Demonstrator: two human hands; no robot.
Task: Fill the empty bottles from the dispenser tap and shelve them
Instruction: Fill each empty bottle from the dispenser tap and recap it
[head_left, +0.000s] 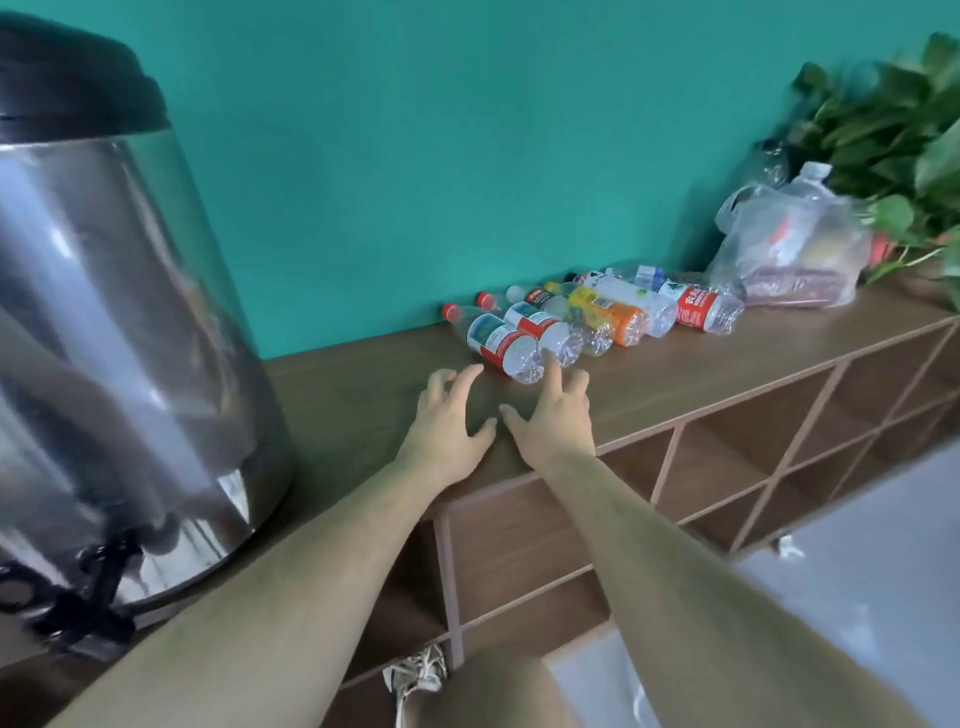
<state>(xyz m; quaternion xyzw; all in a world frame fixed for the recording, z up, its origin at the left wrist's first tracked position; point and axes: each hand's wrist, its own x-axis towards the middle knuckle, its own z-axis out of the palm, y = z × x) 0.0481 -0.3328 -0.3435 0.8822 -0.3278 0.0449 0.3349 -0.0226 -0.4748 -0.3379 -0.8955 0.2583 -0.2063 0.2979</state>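
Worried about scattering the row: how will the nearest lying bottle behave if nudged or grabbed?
The nearest bottle lies on its side on the counter, so it would probably roll. It looks clear and empty, so likely light. Its ribbed clear plastic may dent under a firm squeeze.

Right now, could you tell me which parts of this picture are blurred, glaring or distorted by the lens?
Head view: the dispenser is smeared by motion blur, with glare streaks on its steel wall, and leans in as under a wide lens; the plant at the right edge is soft; the bottles, left hand and right hand are sharper.
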